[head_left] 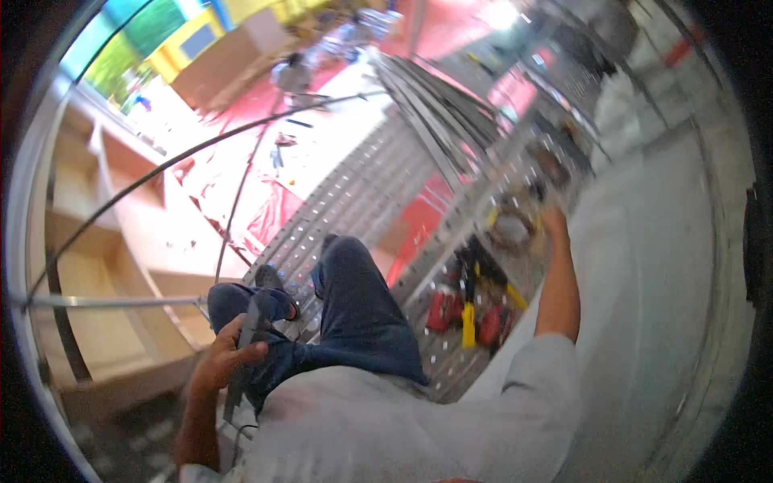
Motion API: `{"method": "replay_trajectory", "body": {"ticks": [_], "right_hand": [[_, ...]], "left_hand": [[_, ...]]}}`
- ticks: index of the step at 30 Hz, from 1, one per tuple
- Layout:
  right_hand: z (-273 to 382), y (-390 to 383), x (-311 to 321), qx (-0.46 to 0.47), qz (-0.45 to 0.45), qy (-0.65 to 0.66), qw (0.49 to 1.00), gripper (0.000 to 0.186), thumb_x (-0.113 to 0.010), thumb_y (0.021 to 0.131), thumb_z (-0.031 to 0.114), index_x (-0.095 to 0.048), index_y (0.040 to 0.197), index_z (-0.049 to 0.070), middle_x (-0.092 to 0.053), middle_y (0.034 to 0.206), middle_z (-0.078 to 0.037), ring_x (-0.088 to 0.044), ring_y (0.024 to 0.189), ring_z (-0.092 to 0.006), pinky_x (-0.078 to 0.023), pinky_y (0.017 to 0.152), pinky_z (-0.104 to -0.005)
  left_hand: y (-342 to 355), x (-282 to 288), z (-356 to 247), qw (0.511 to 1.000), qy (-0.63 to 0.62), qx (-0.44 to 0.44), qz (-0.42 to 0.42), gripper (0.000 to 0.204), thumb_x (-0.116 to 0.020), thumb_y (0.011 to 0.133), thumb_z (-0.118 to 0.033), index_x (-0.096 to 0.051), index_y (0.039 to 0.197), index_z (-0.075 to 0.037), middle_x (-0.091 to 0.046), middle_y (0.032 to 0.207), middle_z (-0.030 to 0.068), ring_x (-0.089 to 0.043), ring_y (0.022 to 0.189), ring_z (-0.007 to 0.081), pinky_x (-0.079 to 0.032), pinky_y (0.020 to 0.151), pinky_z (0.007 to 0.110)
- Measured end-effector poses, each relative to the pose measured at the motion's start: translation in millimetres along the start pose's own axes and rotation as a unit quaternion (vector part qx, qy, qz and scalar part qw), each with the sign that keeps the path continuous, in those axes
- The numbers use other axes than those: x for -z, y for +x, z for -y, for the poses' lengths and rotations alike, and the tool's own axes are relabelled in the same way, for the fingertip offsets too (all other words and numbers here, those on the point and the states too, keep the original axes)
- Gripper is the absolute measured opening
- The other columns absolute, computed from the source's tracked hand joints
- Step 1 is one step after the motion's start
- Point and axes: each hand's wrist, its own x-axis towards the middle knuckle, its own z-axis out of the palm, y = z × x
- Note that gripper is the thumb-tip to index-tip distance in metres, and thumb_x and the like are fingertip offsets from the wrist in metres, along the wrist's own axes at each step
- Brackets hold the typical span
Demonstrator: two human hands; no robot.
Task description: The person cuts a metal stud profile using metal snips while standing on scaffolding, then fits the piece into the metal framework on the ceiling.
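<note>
My left hand (225, 354) is closed round a long, flat grey metal strip (241, 378), held upright beside my left thigh. On the right my arm stretches forward, and my right hand (554, 219) is over the far part of the scaffold deck. Motion blurs its fingers, so I cannot make out whether they grip anything. Just left of that hand lies a round coil or roll (512, 229). Closer to me on the deck are a red tool (443, 310), a second red tool (495, 326) and a yellow-handled tool (469, 322).
I sit on a perforated metal scaffold deck (338, 189). A bundle of grey metal profiles (439, 113) lies ahead. Curved scaffold bars (201, 145) cross on the left, before wooden shelving (121, 233). A pale wall panel (636, 306) runs along my right. A person (291, 76) is on the floor below.
</note>
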Motion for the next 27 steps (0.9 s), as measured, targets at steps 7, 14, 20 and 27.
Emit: {"method": "replay_trajectory", "body": {"ticks": [7,14,20,27], "right_hand": [[29,80,-76,-0.307,0.165,0.297,0.889,0.058,-0.056,0.098,0.034,-0.044,0.145,0.003,-0.056,0.138,-0.025,-0.056,0.123,-0.0420,-0.048,0.099,-0.0512],[126,104,-107,-0.126,0.110,0.282,0.945,0.039,-0.060,0.092,0.025,-0.065,0.118,-0.004,-0.069,0.102,-0.027,-0.067,0.098,-0.0379,-0.051,0.085,-0.0470],[-55,51,-61,-0.326,-0.005,0.495,0.805,0.025,-0.057,0.086,0.026,-0.065,0.088,0.003,-0.062,0.075,-0.015,-0.059,0.062,-0.0290,-0.044,0.054,-0.0456],[49,-3,64,-0.257,-0.084,0.712,0.648,0.007,-0.059,0.092,0.015,-0.056,0.096,0.010,-0.044,0.068,-0.001,-0.036,0.048,-0.0116,-0.031,0.045,-0.0348]], "left_hand": [[-42,17,26,0.998,0.034,-0.026,-0.052,0.047,-0.076,0.087,-0.027,-0.056,0.121,-0.003,-0.057,0.093,0.0032,-0.055,0.087,0.0138,-0.047,0.078,0.029],[-65,8,17,0.989,-0.018,0.093,-0.114,0.045,-0.076,0.087,-0.029,-0.055,0.119,-0.004,-0.056,0.091,0.0033,-0.054,0.082,0.0137,-0.046,0.074,0.029],[-25,15,29,0.999,-0.050,-0.011,0.004,0.045,-0.075,0.088,-0.031,-0.055,0.119,-0.005,-0.054,0.089,0.0022,-0.052,0.079,0.0122,-0.044,0.070,0.026],[-44,7,20,0.999,-0.009,-0.040,-0.024,0.049,-0.075,0.088,-0.032,-0.056,0.122,-0.003,-0.056,0.097,0.0025,-0.053,0.089,0.0120,-0.044,0.080,0.027]]}}
